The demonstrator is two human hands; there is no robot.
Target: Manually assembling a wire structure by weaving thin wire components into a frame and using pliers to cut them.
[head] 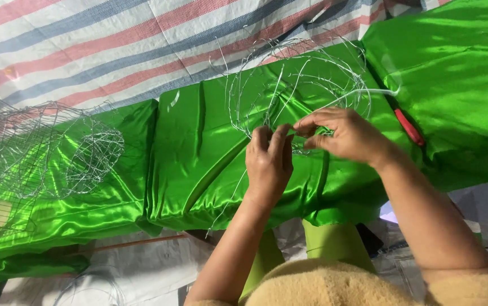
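Observation:
A round frame of thin silver wire [306,79] rests on shiny green satin cloth [198,158] in front of me. My left hand [268,164] pinches wire strands at the frame's near edge, fingers closed on them. My right hand [343,135] grips the same spot from the right, thumb and fingers closed on the wire. A loose wire end trails down over the cloth below my left hand.
A finished wire mesh frame [45,150] lies on the green cloth at the left. A red-handled tool [409,127] sits in a fold of cloth to the right. A striped red, blue and white tarp [113,45] covers the floor beyond.

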